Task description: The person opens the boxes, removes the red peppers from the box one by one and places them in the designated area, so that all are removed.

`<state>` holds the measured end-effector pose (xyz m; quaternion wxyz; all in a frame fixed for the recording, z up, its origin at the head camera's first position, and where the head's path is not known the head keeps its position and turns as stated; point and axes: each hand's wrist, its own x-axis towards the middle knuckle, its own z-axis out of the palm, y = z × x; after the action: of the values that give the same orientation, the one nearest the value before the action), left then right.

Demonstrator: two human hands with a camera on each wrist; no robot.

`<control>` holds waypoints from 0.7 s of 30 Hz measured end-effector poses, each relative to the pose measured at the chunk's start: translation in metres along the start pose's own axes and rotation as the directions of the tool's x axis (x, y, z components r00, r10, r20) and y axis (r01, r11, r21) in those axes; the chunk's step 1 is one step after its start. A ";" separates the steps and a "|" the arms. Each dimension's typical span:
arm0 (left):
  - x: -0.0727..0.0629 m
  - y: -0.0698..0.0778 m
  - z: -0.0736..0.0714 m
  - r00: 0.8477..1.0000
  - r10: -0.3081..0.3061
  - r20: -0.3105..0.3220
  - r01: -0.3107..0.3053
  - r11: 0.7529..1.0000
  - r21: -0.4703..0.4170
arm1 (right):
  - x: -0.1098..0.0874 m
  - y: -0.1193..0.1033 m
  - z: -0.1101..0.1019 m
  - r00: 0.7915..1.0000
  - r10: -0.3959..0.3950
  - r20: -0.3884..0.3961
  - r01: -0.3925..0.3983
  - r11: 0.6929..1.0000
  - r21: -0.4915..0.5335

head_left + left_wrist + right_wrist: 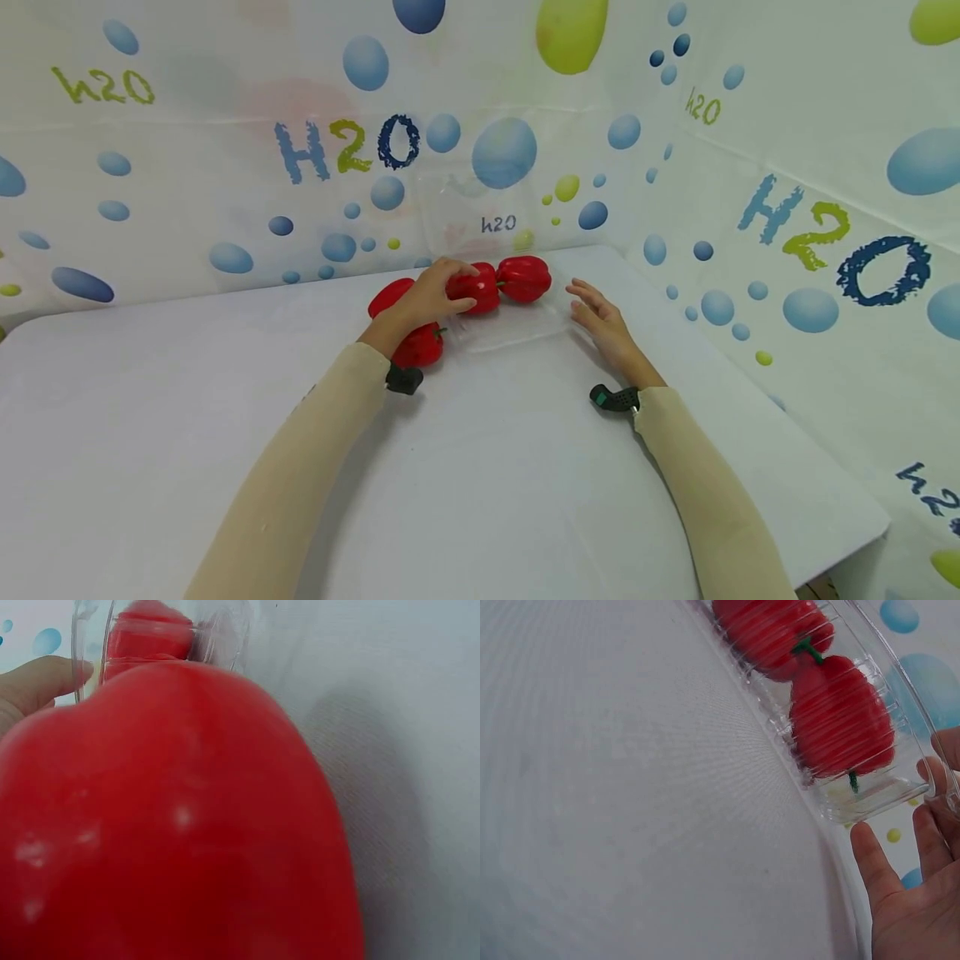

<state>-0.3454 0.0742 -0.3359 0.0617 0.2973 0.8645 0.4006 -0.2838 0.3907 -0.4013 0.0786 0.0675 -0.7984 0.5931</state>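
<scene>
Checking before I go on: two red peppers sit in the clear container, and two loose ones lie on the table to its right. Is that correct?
Not quite: the two loose peppers lie to the left of the clear container, not the right, as the head view shows. The rest holds: two red peppers sit inside it.

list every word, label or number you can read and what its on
Green "h2O", back sheet
Large "H2O", back sheet
Dark-blue "h2O", back sheet
Small green "h2O", right sheet
Tilted "H2O", right sheet
Cut-off "h2", right sheet
No other readable text.
</scene>
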 end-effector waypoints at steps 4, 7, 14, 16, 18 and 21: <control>0.002 0.003 0.000 1.000 -0.015 0.013 0.014 1.000 0.016 | -0.005 -0.011 0.001 1.000 0.006 0.017 -0.006 1.000 -0.002; 0.005 0.002 0.001 1.000 -0.015 0.024 0.014 0.999 0.038 | -0.006 -0.015 0.001 1.000 0.013 0.024 -0.014 1.000 0.012; 0.010 0.001 0.000 0.997 -0.019 0.069 0.014 0.997 0.077 | -0.002 -0.003 -0.001 1.000 -0.010 0.012 0.010 1.000 0.021; 0.011 0.002 0.000 0.997 -0.019 0.080 0.012 0.996 0.093 | -0.001 -0.002 -0.002 1.000 -0.016 0.010 0.016 1.000 0.020; 0.011 0.002 0.001 0.996 -0.022 0.087 0.012 0.993 0.114 | -0.001 -0.002 -0.002 1.000 -0.016 0.007 0.016 1.000 0.016; 0.013 0.004 0.001 0.995 -0.042 0.088 0.030 0.990 0.140 | -0.001 -0.002 -0.002 1.000 -0.010 0.007 0.009 1.000 0.012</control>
<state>-0.3535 0.0845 -0.3323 0.0874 0.3032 0.8917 0.3245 -0.2822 0.3918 -0.3993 0.0782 0.0738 -0.7947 0.5974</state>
